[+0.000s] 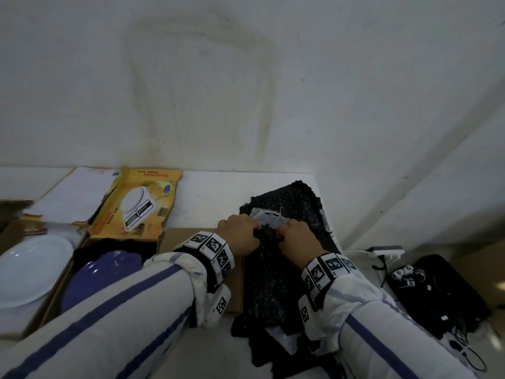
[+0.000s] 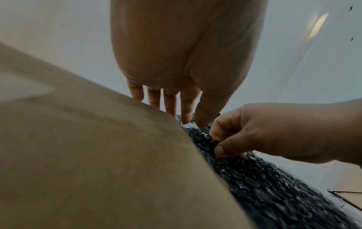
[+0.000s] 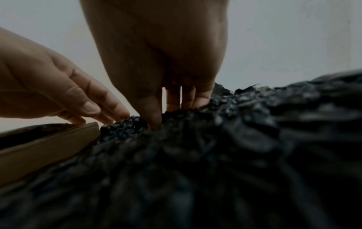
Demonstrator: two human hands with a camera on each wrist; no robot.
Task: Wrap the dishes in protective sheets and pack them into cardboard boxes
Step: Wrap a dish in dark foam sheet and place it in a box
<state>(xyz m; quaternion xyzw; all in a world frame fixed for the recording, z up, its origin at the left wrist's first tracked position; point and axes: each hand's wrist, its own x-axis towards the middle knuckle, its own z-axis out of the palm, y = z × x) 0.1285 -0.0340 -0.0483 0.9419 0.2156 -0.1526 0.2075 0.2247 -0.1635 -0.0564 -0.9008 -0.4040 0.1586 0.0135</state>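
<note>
Both hands work a black bubble sheet (image 1: pixel 284 258) on the white bench (image 1: pixel 207 203). The left hand (image 1: pixel 239 232) and right hand (image 1: pixel 297 237) sit side by side, their fingers (image 2: pixel 221 148) curled and pinching a bunched fold of the sheet near its middle. The sheet lies over the right edge of a flat cardboard piece (image 1: pixel 202 242) and trails off the near edge of the bench.

The dishes wait unwrapped: a white plate (image 1: pixel 30 266) and a blue plate (image 1: pixel 101 277) sit in an open box (image 1: pixel 58 294) at the left, well apart from the sheet.

The risks are plain. Pulled from opposite sides, the thin sheet could tear at the pinched fold. Its overhanging end could drag the rest off the bench once the grip loosens. A clear patch (image 1: pixel 266 216) just beyond the fingers may snag or lift with it.
</note>
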